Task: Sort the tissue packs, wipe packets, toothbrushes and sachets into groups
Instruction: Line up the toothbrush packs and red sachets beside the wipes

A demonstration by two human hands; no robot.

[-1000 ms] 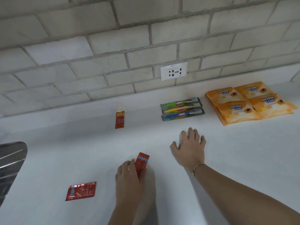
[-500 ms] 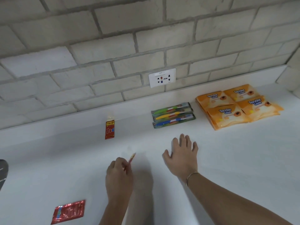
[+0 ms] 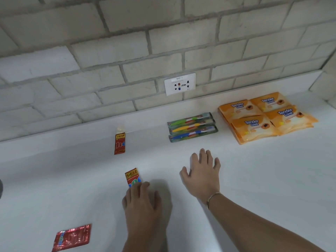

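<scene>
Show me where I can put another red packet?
Bare counter lies left of the upright sachet, between that sachet and the toothbrushes, and in the stretch right of the right hand, in front of the tissue packs. It is crowded at the back right, and in the middle where the left hand touches a second sachet.

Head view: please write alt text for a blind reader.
A person's left hand touches a red sachet on a white counter; the right hand is spread open beside it. Packed toothbrushes and orange tissue packs lie grouped near the brick wall.
</scene>
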